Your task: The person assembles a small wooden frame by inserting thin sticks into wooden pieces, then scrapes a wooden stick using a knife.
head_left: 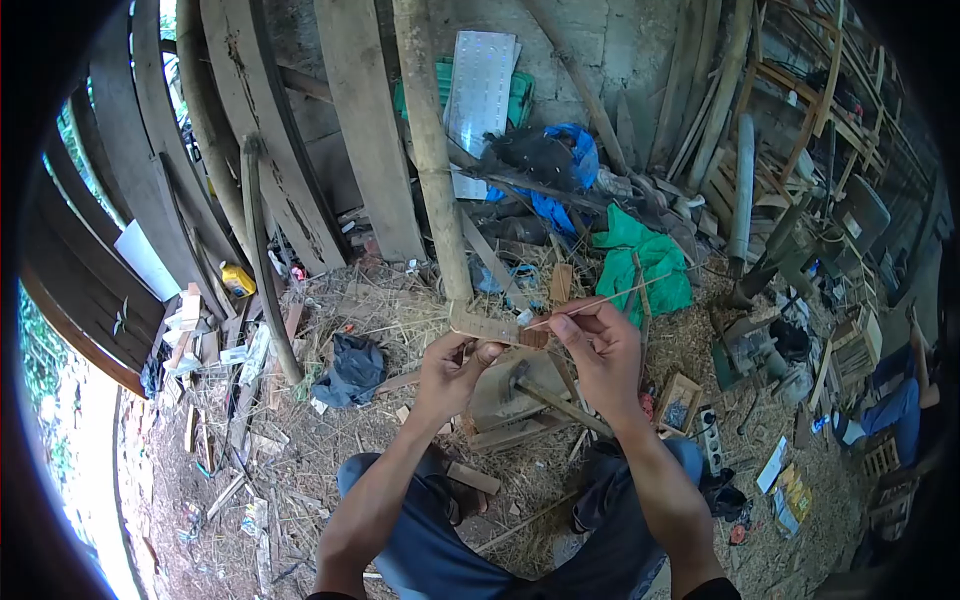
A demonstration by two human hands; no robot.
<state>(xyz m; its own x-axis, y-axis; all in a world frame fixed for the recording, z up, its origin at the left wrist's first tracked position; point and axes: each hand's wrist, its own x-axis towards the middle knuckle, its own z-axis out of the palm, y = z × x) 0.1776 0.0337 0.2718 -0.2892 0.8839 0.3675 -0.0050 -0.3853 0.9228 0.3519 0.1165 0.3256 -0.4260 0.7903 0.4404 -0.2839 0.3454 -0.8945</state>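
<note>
My left hand (455, 372) is closed on the left end of a small flat wooden piece (484, 326), thumb on its lower edge. Pinched between the thumb and fingers of my right hand (598, 345) is a thin stick (632, 290), which slants up to the right. Its left end lies at the right end of the wooden piece; whether they touch is too small to tell. Both are held above my lap. Below them, near the ground, lies a flat grey blade-like tool (500, 400) with a wooden handle (562, 402).
Wood scraps and shavings cover the ground. A black plastic bag (350, 372) lies left, a green bag (640, 262) right. A wooden post (432, 170) stands ahead, boards (365, 130) lean behind. A small wooden box (679, 402) sits right; another person (888, 415) is at far right.
</note>
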